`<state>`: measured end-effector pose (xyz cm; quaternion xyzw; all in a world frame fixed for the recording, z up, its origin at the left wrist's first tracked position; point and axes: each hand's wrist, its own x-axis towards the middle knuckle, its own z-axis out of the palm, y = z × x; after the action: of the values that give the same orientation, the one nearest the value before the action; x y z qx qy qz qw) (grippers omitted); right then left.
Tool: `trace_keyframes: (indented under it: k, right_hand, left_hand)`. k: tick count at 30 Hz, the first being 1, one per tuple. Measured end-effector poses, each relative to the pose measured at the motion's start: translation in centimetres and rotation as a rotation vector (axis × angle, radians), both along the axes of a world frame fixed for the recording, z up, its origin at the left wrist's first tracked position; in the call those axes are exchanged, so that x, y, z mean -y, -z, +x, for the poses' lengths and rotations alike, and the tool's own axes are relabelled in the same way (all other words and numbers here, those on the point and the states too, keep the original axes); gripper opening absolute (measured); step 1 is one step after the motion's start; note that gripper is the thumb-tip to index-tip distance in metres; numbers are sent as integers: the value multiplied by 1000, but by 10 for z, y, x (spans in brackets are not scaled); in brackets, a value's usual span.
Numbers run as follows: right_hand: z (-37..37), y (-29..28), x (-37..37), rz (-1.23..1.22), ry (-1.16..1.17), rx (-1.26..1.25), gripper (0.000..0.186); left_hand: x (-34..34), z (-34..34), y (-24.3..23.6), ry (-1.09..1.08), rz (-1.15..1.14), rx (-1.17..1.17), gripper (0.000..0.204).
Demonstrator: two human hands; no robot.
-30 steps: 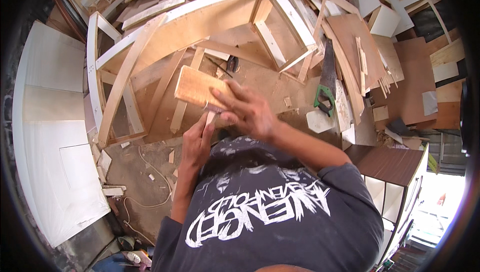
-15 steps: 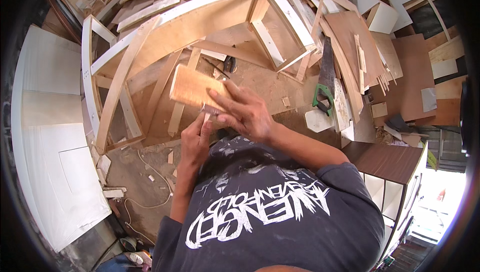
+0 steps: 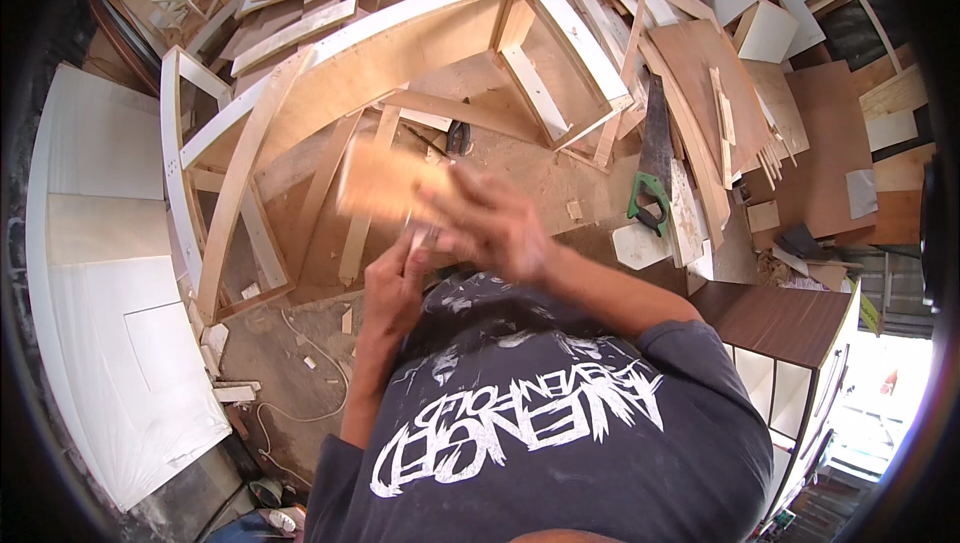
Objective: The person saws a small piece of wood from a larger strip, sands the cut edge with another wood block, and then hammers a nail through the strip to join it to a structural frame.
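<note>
Left of an open cabinet [image 3: 770, 321]: right hand [image 3: 505, 228] around wooden block [image 3: 385, 180], left hand [image 3: 392, 280] closed on pale strip [image 3: 420, 238].

A: Main thing?
B: One wooden block [image 3: 385, 181], light tan, flat, rectangular, motion-blurred. Gripped in the right hand [image 3: 497, 223], slightly tilted, free end sticking out leftward.
A: Other one?
B: A small pale piece [image 3: 417, 237], pinched in the left hand [image 3: 394, 275], just below the block's lower edge. Mostly hidden, kind unclear.
A: Touching?
B: Can't tell, blurry.
</note>
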<state>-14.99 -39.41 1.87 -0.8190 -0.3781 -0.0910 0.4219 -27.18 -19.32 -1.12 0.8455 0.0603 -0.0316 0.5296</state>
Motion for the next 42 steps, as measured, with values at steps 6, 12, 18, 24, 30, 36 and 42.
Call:
trace_keyframes:
  k: [6, 12, 18, 24, 30, 36, 42]
  right_hand:
    - [8, -4, 1, 52, 154, -263, 59]
    - [9, -2, 5, -56, 69, 69, 57]
    - [8, 5, 4, 13, -56, 275, 59]
    - [9, 5, 5, -14, -23, 116, 59]
    - [3, -4, 7, -132, 87, -66, 57]
    - [30, 2, 31, 7, 116, 48, 54]
    - [32, 6, 84, 231, 388, -494, 54]
  left_hand:
    - [0, 5, -1, -3, 21, 62, 55]
    - [1, 8, -5, -10, 83, 57, 54]
    - [3, 10, -6, -3, 44, 156, 56]
    - [4, 7, -9, -29, 63, 35, 55]
    - [5, 8, 3, -22, 34, 120, 56]
    - [6, 4, -2, -60, 140, 257, 53]
    - [5, -10, -32, -120, 485, 311, 60]
